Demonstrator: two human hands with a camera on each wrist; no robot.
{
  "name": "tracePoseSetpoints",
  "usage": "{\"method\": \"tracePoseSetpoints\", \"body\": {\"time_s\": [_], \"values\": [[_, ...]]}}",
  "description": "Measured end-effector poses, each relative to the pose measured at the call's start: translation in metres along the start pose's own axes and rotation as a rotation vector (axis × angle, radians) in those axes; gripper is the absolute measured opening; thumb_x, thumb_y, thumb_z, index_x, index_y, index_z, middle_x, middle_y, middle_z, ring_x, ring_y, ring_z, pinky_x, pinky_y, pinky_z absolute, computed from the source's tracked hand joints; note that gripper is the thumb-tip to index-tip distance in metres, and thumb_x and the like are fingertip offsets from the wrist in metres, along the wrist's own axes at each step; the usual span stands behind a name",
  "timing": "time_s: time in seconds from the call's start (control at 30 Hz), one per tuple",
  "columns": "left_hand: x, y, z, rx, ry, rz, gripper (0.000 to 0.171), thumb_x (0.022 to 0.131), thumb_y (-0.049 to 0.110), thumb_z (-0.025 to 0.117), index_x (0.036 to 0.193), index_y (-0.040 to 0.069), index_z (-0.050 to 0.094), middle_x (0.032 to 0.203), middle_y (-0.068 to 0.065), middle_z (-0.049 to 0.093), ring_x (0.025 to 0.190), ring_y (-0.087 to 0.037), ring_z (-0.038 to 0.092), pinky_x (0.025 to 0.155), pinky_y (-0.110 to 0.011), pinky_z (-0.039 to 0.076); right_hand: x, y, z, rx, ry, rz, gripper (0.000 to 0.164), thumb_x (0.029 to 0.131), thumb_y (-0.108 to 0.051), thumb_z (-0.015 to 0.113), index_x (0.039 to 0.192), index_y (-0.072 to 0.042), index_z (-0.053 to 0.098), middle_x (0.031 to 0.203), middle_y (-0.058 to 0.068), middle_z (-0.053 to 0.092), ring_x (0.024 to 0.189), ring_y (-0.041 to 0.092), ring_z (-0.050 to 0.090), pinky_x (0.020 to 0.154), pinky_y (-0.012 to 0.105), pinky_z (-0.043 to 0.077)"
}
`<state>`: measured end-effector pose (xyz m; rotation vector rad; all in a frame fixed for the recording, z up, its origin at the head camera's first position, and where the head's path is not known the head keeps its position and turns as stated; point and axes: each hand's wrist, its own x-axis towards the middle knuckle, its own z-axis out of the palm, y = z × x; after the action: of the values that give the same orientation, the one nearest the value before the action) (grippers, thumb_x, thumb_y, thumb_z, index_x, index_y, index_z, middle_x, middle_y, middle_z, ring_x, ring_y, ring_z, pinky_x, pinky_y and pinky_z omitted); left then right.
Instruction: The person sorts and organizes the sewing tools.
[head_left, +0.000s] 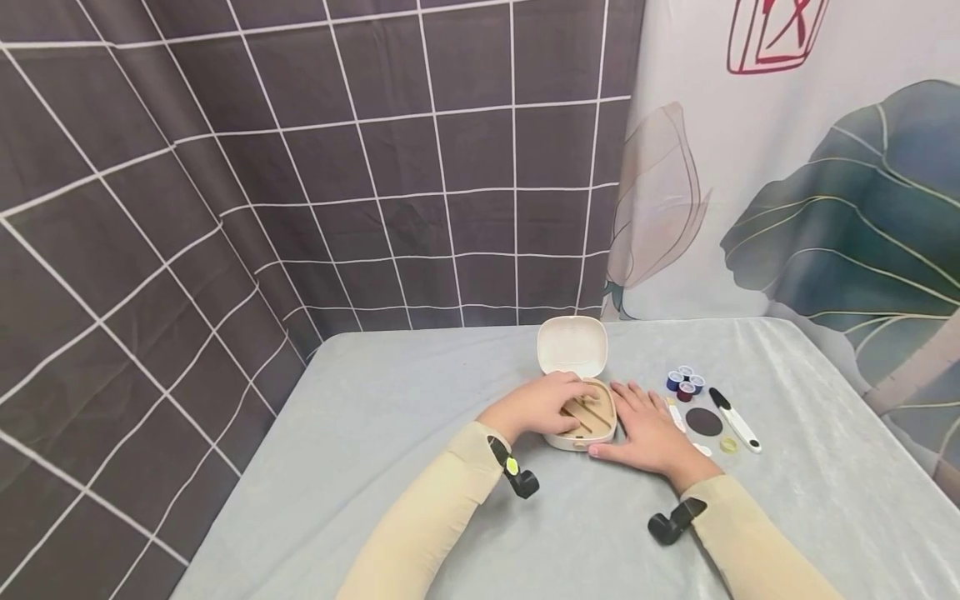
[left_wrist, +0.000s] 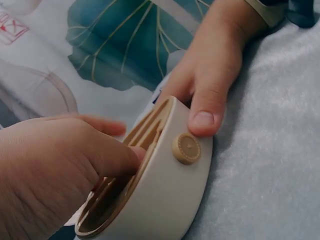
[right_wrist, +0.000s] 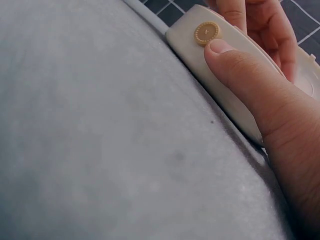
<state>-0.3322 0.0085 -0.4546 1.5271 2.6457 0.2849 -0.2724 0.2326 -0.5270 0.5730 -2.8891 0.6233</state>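
A small white hinged box [left_wrist: 167, 192] stands on the table with its lid [head_left: 572, 346] raised at the back. Inside is a tan slotted tray [head_left: 597, 410]. My left hand [head_left: 542, 406] reaches over the tray from the left, thumb at the front edge, fingers toward the back; I cannot tell whether they pinch it. My right hand [head_left: 651, 429] lies along the box's right side with straight fingers. Its thumb presses the front wall beside a round tan button [right_wrist: 207, 33]. Part of the tray is hidden under the left hand.
Right of the box lie several small thread spools [head_left: 686, 381], a dark round disc [head_left: 704, 421], a small yellowish ring [head_left: 728, 445] and a white tool with a black tip [head_left: 737, 421]. White pieces show partly behind the right hand. A grey cloth covers the table [head_left: 360, 433].
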Motion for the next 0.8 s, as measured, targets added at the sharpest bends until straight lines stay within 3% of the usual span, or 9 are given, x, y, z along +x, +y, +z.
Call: {"method": "tracePoseSetpoints", "body": {"time_s": [0.2, 0.37, 0.6, 0.8], "values": [[0.005, 0.006, 0.002, 0.081, -0.047, 0.069, 0.053, 0.091, 0.01, 0.064, 0.14, 0.029, 0.061, 0.143, 0.002, 0.053, 0.129, -0.013, 0.048, 0.111, -0.021, 0.034, 0.0, 0.001, 0.0, 0.003, 0.0, 0.006, 0.111, 0.077, -0.073, 0.07, 0.151, 0.004, 0.04, 0.155, 0.027, 0.038, 0.146, 0.051, 0.024, 0.116, 0.071, 0.013], [0.008, 0.012, 0.0, 0.165, -0.083, 0.051, 0.055, 0.088, 0.011, 0.065, 0.138, 0.034, 0.062, 0.136, 0.004, 0.055, 0.116, -0.014, 0.049, 0.101, -0.02, 0.04, 0.0, 0.002, 0.002, 0.002, 0.001, 0.003, 0.111, 0.077, -0.073, 0.07, 0.151, 0.003, 0.039, 0.156, 0.026, 0.037, 0.146, 0.051, 0.024, 0.115, 0.071, 0.013], [0.013, 0.016, -0.003, 0.225, -0.136, 0.05, 0.065, 0.08, 0.009, 0.07, 0.139, 0.035, 0.06, 0.138, 0.007, 0.053, 0.113, -0.013, 0.049, 0.092, -0.018, 0.042, 0.0, 0.002, 0.002, 0.001, 0.0, 0.001, 0.11, 0.077, -0.073, 0.069, 0.152, 0.002, 0.04, 0.155, 0.026, 0.038, 0.146, 0.051, 0.024, 0.115, 0.072, 0.013], [0.02, 0.017, -0.008, 0.212, -0.174, 0.032, 0.065, 0.078, 0.01, 0.071, 0.137, 0.035, 0.061, 0.141, 0.009, 0.052, 0.11, -0.012, 0.05, 0.086, -0.019, 0.044, -0.001, 0.001, 0.0, 0.013, 0.003, 0.0, 0.109, 0.077, -0.072, 0.071, 0.152, 0.001, 0.041, 0.155, 0.027, 0.038, 0.146, 0.051, 0.024, 0.115, 0.072, 0.012]]}}
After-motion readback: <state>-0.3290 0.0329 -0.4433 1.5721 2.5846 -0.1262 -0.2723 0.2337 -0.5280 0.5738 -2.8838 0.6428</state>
